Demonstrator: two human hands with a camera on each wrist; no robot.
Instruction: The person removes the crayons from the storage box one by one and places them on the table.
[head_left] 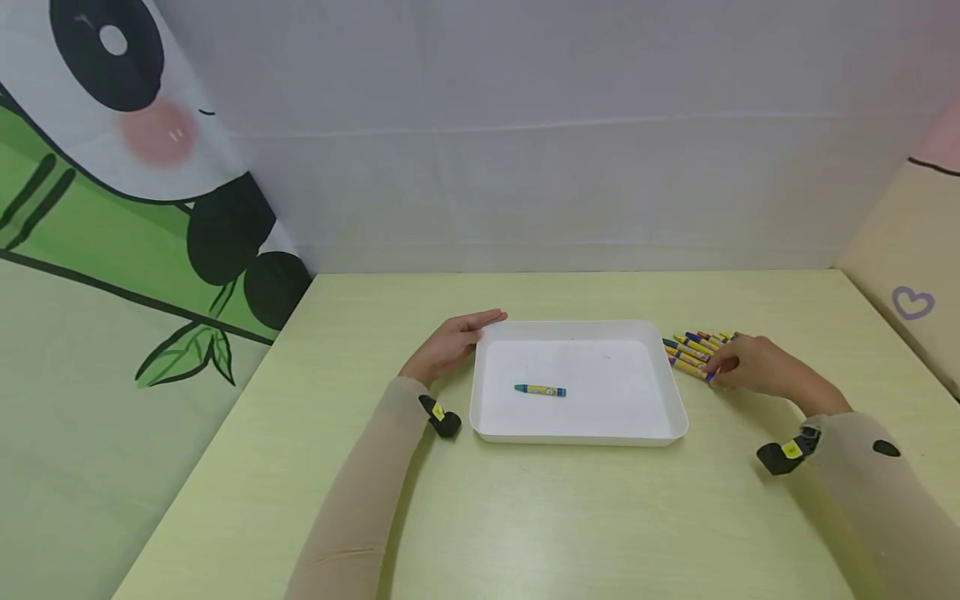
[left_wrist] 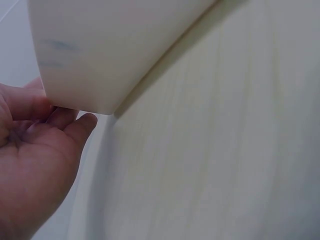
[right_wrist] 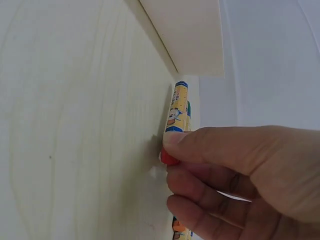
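Observation:
A shallow white tray (head_left: 585,432) stands in the middle of the table, with one green-tipped crayon (head_left: 540,390) lying inside it. At the tray's far left corner, my left hand (head_left: 450,343) holds the rim; the left wrist view shows the fingers (left_wrist: 82,127) against the tray's edge. To the right of the tray lies a bunch of crayons (head_left: 686,350) in yellow printed wrappers. Over its near right end, my right hand (head_left: 761,371) pinches a red-tipped crayon (right_wrist: 177,107) between thumb and fingers. Part of the bunch is hidden behind those fingers.
The pale wooden table (head_left: 525,517) meets a light fabric wall (head_left: 525,192) along its far edge. Printed cartoon cloth (head_left: 150,283) borders the left side. Each wrist carries a small black camera (head_left: 442,419) that hangs close above the table.

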